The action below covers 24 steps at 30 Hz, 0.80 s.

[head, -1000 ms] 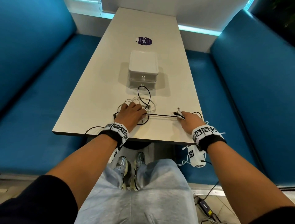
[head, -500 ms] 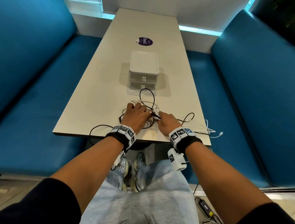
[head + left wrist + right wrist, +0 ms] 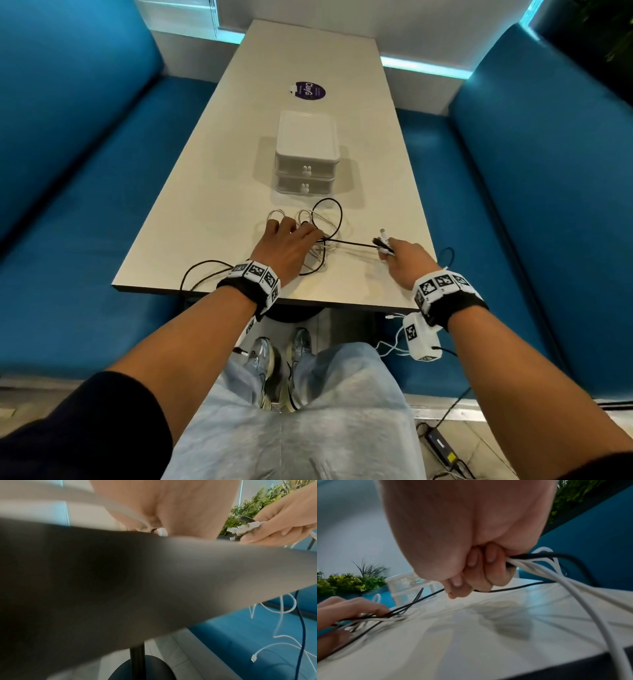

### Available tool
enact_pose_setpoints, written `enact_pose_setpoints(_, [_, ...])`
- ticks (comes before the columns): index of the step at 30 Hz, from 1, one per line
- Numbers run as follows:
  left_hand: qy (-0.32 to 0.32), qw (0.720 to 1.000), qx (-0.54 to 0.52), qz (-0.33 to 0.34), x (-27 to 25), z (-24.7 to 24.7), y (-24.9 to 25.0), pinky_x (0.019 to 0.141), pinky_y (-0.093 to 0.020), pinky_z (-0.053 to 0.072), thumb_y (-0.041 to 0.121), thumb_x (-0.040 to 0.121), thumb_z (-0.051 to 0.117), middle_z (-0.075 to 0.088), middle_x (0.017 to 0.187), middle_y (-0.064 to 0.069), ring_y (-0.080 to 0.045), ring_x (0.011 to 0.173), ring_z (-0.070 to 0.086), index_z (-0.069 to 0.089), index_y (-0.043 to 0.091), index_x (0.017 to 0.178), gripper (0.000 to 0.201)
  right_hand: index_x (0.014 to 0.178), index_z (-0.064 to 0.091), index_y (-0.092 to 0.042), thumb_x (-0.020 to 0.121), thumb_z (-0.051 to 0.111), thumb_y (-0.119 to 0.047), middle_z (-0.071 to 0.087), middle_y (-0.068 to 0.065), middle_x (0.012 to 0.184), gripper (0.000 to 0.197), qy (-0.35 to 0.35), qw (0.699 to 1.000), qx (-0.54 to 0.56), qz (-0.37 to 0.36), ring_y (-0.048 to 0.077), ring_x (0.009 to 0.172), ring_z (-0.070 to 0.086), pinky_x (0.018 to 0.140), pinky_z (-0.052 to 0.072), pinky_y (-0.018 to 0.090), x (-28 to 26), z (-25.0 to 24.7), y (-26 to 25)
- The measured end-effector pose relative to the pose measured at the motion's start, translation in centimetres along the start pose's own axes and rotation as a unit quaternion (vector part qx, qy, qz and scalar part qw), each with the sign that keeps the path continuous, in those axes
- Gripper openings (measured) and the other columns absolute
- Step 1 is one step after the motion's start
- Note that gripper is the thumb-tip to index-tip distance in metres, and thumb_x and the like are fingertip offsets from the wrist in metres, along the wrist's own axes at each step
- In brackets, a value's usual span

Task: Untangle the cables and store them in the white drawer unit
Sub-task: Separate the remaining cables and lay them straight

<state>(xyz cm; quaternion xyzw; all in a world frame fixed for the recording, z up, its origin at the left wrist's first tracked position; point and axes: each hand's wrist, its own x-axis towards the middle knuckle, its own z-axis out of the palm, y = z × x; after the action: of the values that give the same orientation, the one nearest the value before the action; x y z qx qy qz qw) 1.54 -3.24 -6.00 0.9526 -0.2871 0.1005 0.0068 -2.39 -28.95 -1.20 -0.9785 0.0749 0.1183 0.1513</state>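
The tangle of cables [image 3: 317, 236] lies near the front edge of the worktop [image 3: 212, 192], just in front of the white drawer unit [image 3: 307, 150], which stands mid-worktop with both drawers shut. Bare surface runs wide on either side of the unit and behind it, up to a purple sticker [image 3: 310, 90]. Blue bench seats [image 3: 85, 219] flank the worktop closely on both sides. A black loop [image 3: 202, 274] hangs over the front edge at the left, and white strands trail off the right front corner.

The left hand [image 3: 287, 248] lies palm-down on the tangle, fingers spread over the white coils, pressing rather than clasping. The right hand [image 3: 407, 262], well apart to the right, is clenched round a bundle of plug ends [image 3: 383, 241], with one black cable [image 3: 349, 242] stretched taut between the two hands.

The left wrist view is mostly blocked by the blurred underside of the worktop; it shows the worktop's pedestal [image 3: 137, 660] and the white plugs [image 3: 243, 528] jutting from the right fist, which the head view shows only small. The right wrist view shows the curled fingers [image 3: 488, 574] gripping black and white leads together, and loose white cables [image 3: 590, 608] dropping past the edge. How the strands cross under the left palm is hidden.
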Motion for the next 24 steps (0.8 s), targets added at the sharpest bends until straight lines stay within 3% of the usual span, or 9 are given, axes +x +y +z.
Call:
enact_pose_setpoints(4, [-0.016, 1.0, 0.02, -0.006, 0.3, 0.1, 0.2, 0.09, -0.047, 0.034, 0.0, 0.075, 0.053, 0.055, 0.125, 0.006, -0.032, 0.108, 0.049, 0.053, 0.028, 0.13, 0.062, 0.112, 0.057, -0.013, 0.099, 0.044, -0.029, 0.064, 0.014, 0.101, 0.024, -0.009, 0.999, -0.03, 0.038, 0.031, 0.082, 0.06, 0.075, 0.052, 0.038, -0.5, 0.3, 0.4])
enact_pose_setpoints(8, [-0.03, 0.999, 0.021, -0.02, 0.5, 0.3, 1.0, 0.091, -0.048, 0.036, 0.008, 0.085, 0.052, 0.056, 0.122, 0.001, -0.034, 0.108, 0.049, 0.053, 0.025, 0.13, 0.048, 0.115, 0.056, -0.011, 0.097, 0.042, -0.021, 0.063, 0.015, 0.11, 0.025, 0.009, 0.998, -0.031, 0.056, 0.034, 0.095, 0.062, 0.073, 0.046, 0.035, -0.6, 0.8, -1.9])
enact_pose_setpoints(13, [-0.021, 1.0, 0.011, -0.007, 0.4, 0.5, 0.8, 0.086, -0.049, 0.04, 0.03, 0.097, 0.054, 0.055, 0.114, 0.0, -0.035, 0.104, 0.049, 0.051, 0.03, 0.129, 0.032, 0.12, 0.052, -0.011, 0.097, 0.04, -0.02, 0.061, 0.017, 0.113, 0.027, 0.054, 0.998, -0.034, -0.002, 0.038, 0.101, 0.06, 0.078, 0.046, 0.038, -0.7, 1.7, -5.4])
enact_pose_setpoints(16, [-0.024, 1.0, 0.015, -0.01, 0.4, 0.3, 0.9, 0.083, -0.05, 0.042, 0.032, 0.097, 0.055, 0.053, 0.111, -0.002, -0.036, 0.101, 0.048, 0.053, 0.03, 0.126, 0.029, 0.123, 0.051, -0.012, 0.097, 0.041, -0.02, 0.062, 0.017, 0.112, 0.029, 0.074, 0.995, -0.057, -0.03, 0.038, 0.102, 0.06, 0.08, 0.048, 0.041, -1.0, 2.7, -7.2])
enact_pose_setpoints(19, [-0.03, 0.999, 0.021, -0.014, 0.3, 0.3, 1.1, 0.081, -0.05, 0.044, 0.027, 0.092, 0.06, 0.052, 0.111, -0.002, -0.035, 0.099, 0.047, 0.06, 0.027, 0.112, 0.021, 0.124, 0.051, -0.013, 0.097, 0.042, -0.023, 0.063, 0.016, 0.111, 0.03, 0.073, 0.994, -0.07, -0.044, 0.038, 0.101, 0.06, 0.078, 0.047, 0.04, -1.0, 3.6, -8.4])
enact_pose_setpoints(21, [-0.029, 0.999, 0.017, -0.012, 0.2, 0.3, 1.2, 0.083, -0.049, 0.043, 0.034, 0.095, 0.054, 0.052, 0.114, -0.002, -0.034, 0.1, 0.046, 0.064, 0.025, 0.108, 0.019, 0.124, 0.05, -0.013, 0.097, 0.042, -0.023, 0.063, 0.016, 0.108, 0.03, 0.069, 0.992, -0.085, -0.058, 0.039, 0.098, 0.061, 0.074, 0.045, 0.039, -0.9, 3.9, -8.5])
enact_pose_setpoints(24, [-0.026, 0.999, -0.013, -0.021, 0.0, 0.1, 1.3, 0.088, -0.047, 0.04, 0.048, 0.1, 0.031, 0.051, 0.123, 0.002, -0.03, 0.107, 0.045, 0.058, 0.027, 0.12, 0.04, 0.125, 0.047, -0.01, 0.096, 0.04, -0.019, 0.063, 0.016, 0.103, 0.03, 0.077, 0.988, -0.112, -0.079, 0.039, 0.091, 0.062, 0.067, 0.042, 0.038, -0.7, 3.6, -7.8])
